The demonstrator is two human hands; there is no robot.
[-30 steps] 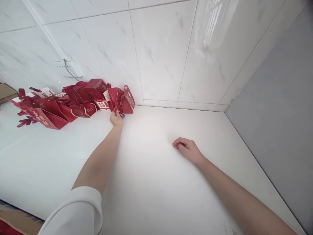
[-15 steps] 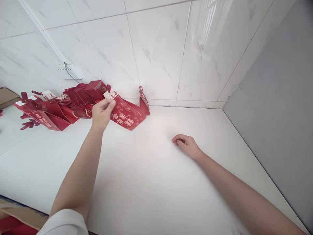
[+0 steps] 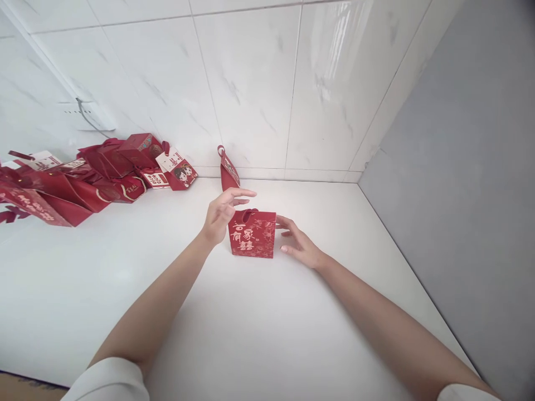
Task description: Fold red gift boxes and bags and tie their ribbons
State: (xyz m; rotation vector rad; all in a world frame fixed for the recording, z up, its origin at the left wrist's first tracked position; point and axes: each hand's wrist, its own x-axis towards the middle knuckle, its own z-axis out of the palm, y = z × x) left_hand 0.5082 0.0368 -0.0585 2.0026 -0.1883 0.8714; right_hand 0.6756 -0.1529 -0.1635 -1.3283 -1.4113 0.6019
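Observation:
A red gift box (image 3: pixel 253 236) with pale Chinese characters and a flower print stands upright on the white tabletop, a dark red ribbon loop (image 3: pixel 249 215) at its top. My left hand (image 3: pixel 221 215) is at the box's upper left corner, fingers stretched out and apart, covering part of that edge. On the other side, my right hand (image 3: pixel 300 243) is open, its fingertips at the right edge of the box; whether they touch it I cannot tell. Neither hand grips the box.
Several red boxes and bags (image 3: pixel 96 181) with ribbons and tags lie heaped at the left along the tiled wall (image 3: pixel 251 83). A small red pointed box (image 3: pixel 228 170) stands against the wall behind my left hand. A grey panel (image 3: pixel 443 167) bounds the right side.
My left hand has carried the red gift box rightward from beside the heap, set it upright and let go. My right hand has opened beside it. The view has shifted right.

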